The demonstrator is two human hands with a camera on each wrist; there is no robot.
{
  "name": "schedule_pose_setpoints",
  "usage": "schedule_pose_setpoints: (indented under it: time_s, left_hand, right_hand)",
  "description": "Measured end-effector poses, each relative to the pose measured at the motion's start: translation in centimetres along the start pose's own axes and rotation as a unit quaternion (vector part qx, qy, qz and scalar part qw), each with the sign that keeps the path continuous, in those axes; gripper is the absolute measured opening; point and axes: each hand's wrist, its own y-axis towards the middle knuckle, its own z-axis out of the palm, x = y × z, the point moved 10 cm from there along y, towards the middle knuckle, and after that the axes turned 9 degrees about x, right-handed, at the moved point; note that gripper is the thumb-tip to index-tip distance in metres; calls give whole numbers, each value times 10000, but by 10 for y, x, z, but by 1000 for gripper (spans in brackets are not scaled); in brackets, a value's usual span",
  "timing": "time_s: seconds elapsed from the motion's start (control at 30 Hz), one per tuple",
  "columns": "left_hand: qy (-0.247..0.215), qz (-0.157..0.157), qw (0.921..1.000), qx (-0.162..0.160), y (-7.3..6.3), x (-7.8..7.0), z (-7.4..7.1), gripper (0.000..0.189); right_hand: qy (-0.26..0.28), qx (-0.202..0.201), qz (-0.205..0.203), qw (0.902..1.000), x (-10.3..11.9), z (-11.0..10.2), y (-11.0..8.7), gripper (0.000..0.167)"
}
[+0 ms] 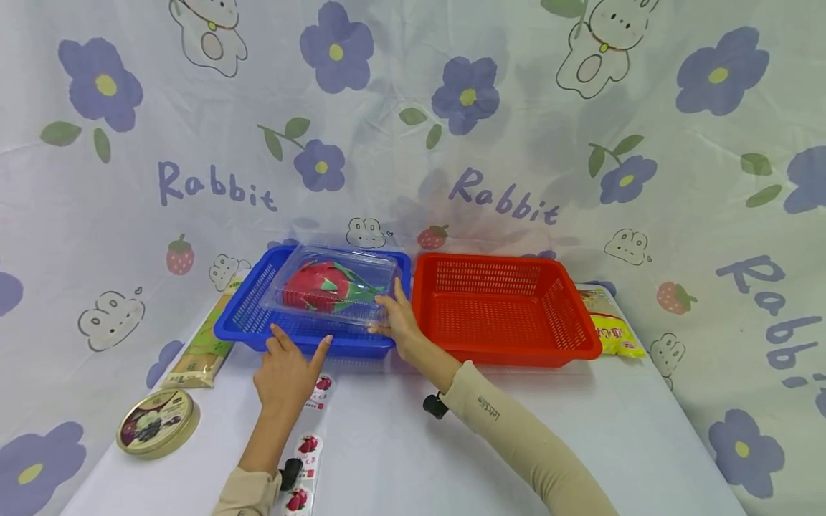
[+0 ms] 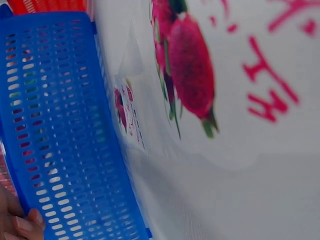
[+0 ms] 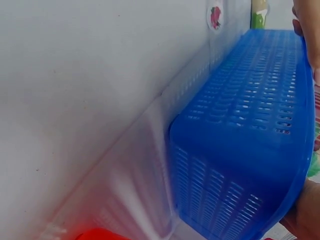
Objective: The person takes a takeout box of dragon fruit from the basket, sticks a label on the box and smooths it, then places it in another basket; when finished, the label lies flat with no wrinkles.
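A clear plastic box (image 1: 361, 266) lies tilted over the blue basket (image 1: 358, 349). Through its plastic shows a pink and green dragon fruit (image 1: 319, 287); whether the fruit is inside or beneath is unclear. My right hand (image 1: 401, 322) holds the box by its right end, fingers and thumb at the edge. At the basket's front rim is my left hand (image 1: 286, 369), fingers and thumb spread apart, holding nothing visible. In the left wrist view, left fingertips (image 2: 25, 227) appear beside the blue rim. The right wrist view mostly shows the basket's outer wall (image 3: 240, 125).
Right beside the blue basket stands a red basket (image 1: 477, 315). A round tin (image 1: 157, 424) and a long green packet (image 1: 200, 355) lie at left, a yellow packet (image 1: 616, 333) at right. Dragon fruit stickers (image 1: 306, 459) run along the white table (image 1: 400, 459).
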Motion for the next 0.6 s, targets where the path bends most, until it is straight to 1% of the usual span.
schedule_pose_setpoints:
  time_s: [0.37,0.6]
  left_hand:
    - [-4,4,10000,-82,-1,0,1,114]
    - [-90,8,9999,-129,-2,0,-1,115]
  right_hand:
    - [115,-18,-64,9999,1,-2,-2,79]
    - [88,13,-72,9999,5,-2,-6,78]
